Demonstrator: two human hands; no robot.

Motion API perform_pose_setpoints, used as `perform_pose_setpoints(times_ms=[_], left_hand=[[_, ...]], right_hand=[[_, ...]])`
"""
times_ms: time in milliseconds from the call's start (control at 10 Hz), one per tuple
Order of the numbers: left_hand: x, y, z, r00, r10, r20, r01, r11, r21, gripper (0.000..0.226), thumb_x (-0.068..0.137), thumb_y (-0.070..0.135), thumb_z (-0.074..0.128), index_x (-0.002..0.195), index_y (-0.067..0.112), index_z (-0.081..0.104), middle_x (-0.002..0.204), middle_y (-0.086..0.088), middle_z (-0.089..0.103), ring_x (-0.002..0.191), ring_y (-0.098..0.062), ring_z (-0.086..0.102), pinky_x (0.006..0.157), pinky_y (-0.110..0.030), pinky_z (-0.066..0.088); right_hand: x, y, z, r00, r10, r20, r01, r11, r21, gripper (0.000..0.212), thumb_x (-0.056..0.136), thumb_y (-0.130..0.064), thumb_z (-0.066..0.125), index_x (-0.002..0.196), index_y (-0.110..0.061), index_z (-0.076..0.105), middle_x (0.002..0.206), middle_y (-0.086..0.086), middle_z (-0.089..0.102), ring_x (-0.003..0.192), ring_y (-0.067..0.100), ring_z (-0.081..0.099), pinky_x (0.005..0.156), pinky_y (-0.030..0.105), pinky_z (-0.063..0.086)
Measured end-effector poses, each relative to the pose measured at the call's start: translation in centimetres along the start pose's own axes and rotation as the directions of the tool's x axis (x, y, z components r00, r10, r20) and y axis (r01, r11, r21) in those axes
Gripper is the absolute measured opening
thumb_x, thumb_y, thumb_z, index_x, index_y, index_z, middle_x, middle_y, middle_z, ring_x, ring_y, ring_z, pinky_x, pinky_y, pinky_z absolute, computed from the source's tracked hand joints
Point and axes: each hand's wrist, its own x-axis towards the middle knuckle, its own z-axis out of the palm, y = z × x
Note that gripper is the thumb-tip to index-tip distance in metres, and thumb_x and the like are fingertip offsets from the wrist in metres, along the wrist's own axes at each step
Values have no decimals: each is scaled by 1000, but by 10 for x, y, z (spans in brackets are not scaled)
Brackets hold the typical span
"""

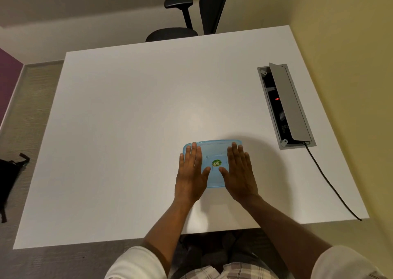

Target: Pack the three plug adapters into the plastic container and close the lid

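Both hands lie flat and spread, palms down, on the lid (214, 151); neither grip is closed around anything. The left hand (191, 172) covers the lid's left side, its fingertips reaching almost to the far left corner and its heel hanging past the near left edge. The right hand (239, 172) mirrors it on the right side, fingers pointing to the far edge, thumb turned in toward the middle. The two thumbs nearly meet just below the round green sticker (216, 163) at the lid's centre.

The lid sits on the blue container (215, 185), which stands on the counter (127, 129) near its near edge, a little right of centre. Its long axis runs left to right, so each hand holds one short end, and the hands are equally near. The next move, as I judge it, is a straight push downward through both palms to seat the rim, then a press along the uncovered far edge and corners.

Pale shapes show faintly through the tinted plastic around the sticker; they may be the adapters, but the view is too dim to count them. None lies loose on the counter.

Further out, an open socket box (285, 106) is set into the counter at far right, with a black cable (331, 185) trailing off the near edge.
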Motion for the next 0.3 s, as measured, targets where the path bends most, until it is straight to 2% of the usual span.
perform_pose_setpoints(times_ms=[200,300], left_hand=[[2,0,-5,999,0,41,1,1000,-23,71,101,48,23,156,14,-8,166,-2,-12,151,-14,-19,126,-38,-3],[2,-4,-24,1000,-9,29,10,1000,-29,69,101,48,19,156,17,-9,165,2,-16,151,-12,-19,126,-37,-4]], right_hand=[[2,1,-1,999,-18,-26,18,1000,-3,74,97,-43,34,154,-3,8,164,15,5,152,27,1,123,40,-1],[11,-7,-18,998,-8,-60,8,1000,4,75,92,-41,51,150,-2,23,159,19,25,147,35,24,120,46,19]])
